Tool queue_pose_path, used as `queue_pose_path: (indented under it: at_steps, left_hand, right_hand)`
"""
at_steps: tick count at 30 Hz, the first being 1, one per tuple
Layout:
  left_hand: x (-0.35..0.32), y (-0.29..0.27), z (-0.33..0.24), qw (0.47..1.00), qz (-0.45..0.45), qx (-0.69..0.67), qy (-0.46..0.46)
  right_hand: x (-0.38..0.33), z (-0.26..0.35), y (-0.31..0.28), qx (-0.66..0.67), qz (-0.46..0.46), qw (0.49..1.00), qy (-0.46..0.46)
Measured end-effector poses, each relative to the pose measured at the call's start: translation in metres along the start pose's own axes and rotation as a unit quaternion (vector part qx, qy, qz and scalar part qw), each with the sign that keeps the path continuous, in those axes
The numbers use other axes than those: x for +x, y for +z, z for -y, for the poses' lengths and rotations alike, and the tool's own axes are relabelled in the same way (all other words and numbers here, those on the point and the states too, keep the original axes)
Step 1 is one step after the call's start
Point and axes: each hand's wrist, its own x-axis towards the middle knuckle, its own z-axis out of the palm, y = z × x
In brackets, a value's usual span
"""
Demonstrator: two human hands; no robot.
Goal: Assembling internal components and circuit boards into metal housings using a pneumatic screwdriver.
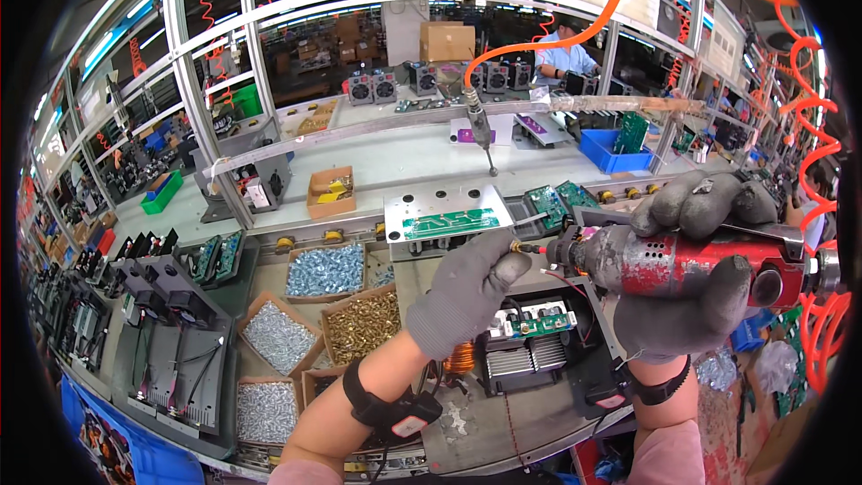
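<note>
My right hand (678, 305), in a grey glove, is wrapped round a worn red power screwdriver (673, 262) held level, its bit end pointing left. My left hand (471, 292), gloved in grey too, is closed with thumb and forefinger pinched at the tip of the bit. A small brass-coloured piece (515, 245) shows there; glove and blur hide its exact kind. Below the tool lies a dark open housing (584, 310) containing a green-and-white circuit board (534, 321), finned metal heatsinks (525, 359) and a copper coil (459, 357).
Left of my forearm stand boxes of brass screws (361, 323) and silver screws (280, 334). Beyond my hands lies a white metal plate with a green board (451, 223). A second driver (479, 130) hangs overhead on an orange hose. A person (566, 58) works across the line.
</note>
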Motion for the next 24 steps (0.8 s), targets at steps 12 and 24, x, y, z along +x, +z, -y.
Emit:
queue_pose_path:
  at_steps: [12, 24]
  left_hand:
    - [-0.008, 0.005, 0.019, 0.952, 0.249, 0.124, -0.129]
    - [0.015, 0.023, 0.007, 0.859, 0.409, 0.283, -0.119]
  right_hand:
    - [-0.011, -0.04, -0.039, -0.159, 0.044, 0.966, 0.2]
    - [-0.032, -0.054, -0.09, -0.196, -0.036, 0.916, 0.347]
